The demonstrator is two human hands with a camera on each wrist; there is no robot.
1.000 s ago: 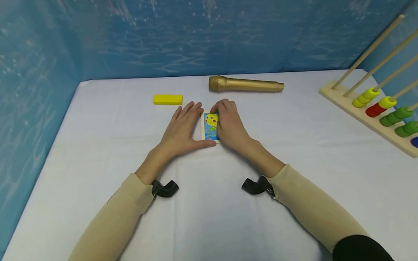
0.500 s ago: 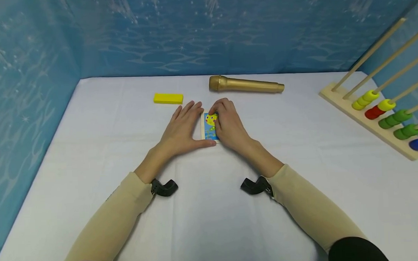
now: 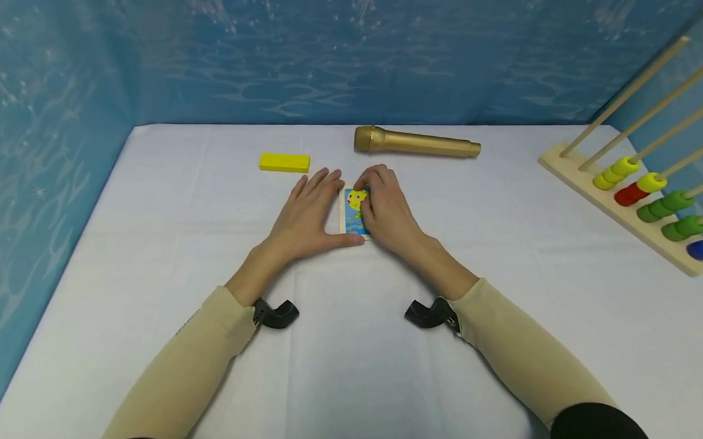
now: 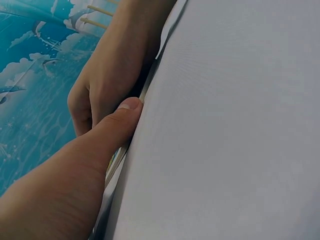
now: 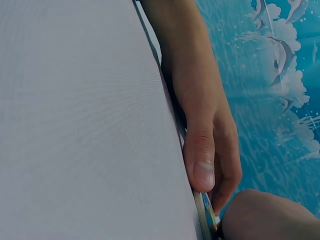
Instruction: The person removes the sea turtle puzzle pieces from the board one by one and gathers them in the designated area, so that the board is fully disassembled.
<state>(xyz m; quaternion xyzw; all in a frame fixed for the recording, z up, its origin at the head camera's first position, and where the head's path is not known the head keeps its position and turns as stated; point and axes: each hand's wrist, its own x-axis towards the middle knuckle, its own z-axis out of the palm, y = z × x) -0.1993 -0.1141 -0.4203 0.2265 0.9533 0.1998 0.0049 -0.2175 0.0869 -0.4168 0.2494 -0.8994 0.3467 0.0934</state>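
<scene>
One wide white table point(image 3: 178, 264) takes up most of the head view, and all the work is happening right at its middle. Off to the right stands the wooden bead stand point(image 3: 633, 219), coloured beads threaded on several of its leaning rods, two rods showing none low down, and no hand anywhere near it. Now to the hands! The left hand point(image 3: 305, 218) lies open, fingers stretched out and thumb reaching along the near edge of the board, steadying it by the look of things. The right hand point(image 3: 389, 212) has its fingers bent in over the board's right part, and whether they pinch something there or simply press, I cannot tell. Beyond them both, the gold microphone point(image 3: 415, 142) lies on its side, untouched. And between the hands, the centre of attention: the small picture board point(image 3: 353, 221), flat on the cloth, blue scene facing up inside a pale rim. Just past the left fingertips lies the yellow block point(image 3: 284, 162), apart from everything. Smallest of all, the yellow figure point(image 3: 355, 199) shows on the board, and the visible stretch of picture looks in place. So I call this mid-step: left side settled, right side covered by fingers, and what remains to be done under them stays hidden.
</scene>
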